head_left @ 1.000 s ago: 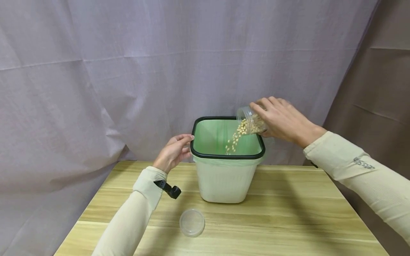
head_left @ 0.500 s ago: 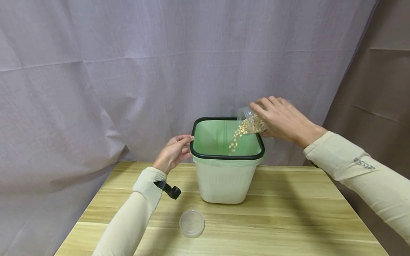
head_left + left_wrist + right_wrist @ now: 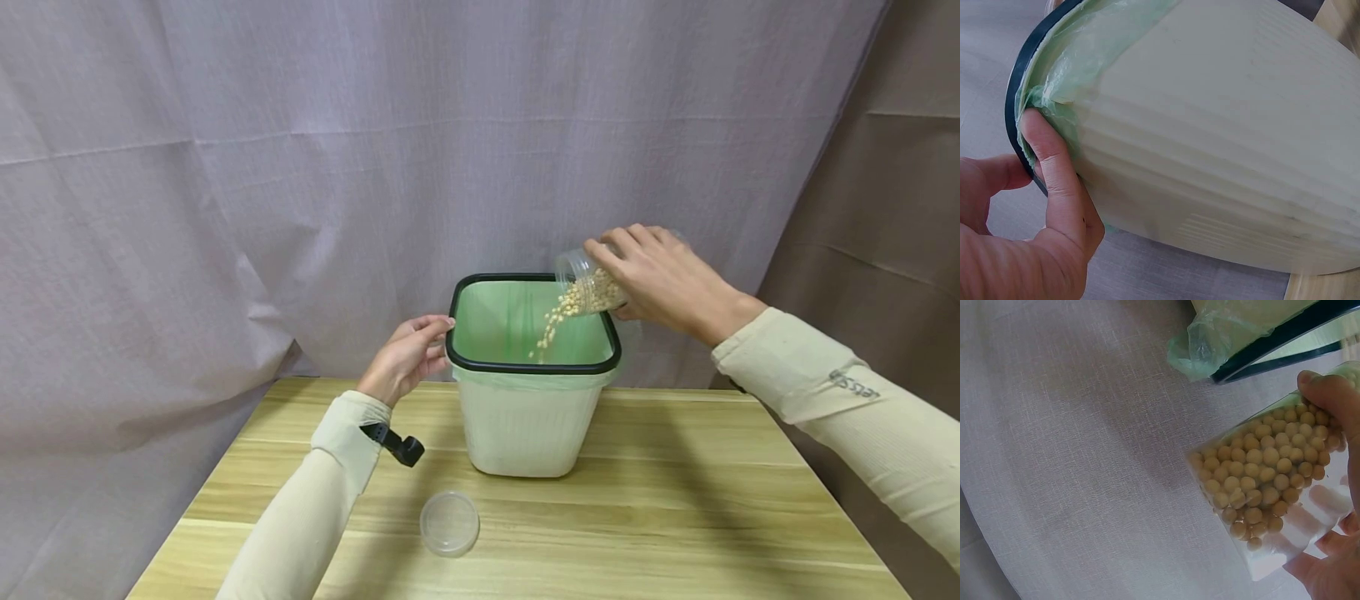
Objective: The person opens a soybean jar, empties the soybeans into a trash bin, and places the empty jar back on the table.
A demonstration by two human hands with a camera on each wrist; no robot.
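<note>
Pour well underway: the right hand (image 3: 660, 279) grips the tilted clear jar (image 3: 588, 283) over the bin's (image 3: 525, 417) far-right corner, beans (image 3: 555, 321) streaming in, plenty left inside, while left-hand fingers (image 3: 1054, 175) pinch the rim.

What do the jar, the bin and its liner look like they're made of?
Jar: clear plastic by the look, glossy; the beans show through its wall. Bin: cream, matte, probably moulded plastic, ribbed sides, with a black rim. Liner: thin green translucent film, crinkled where it folds over the rim.
</note>
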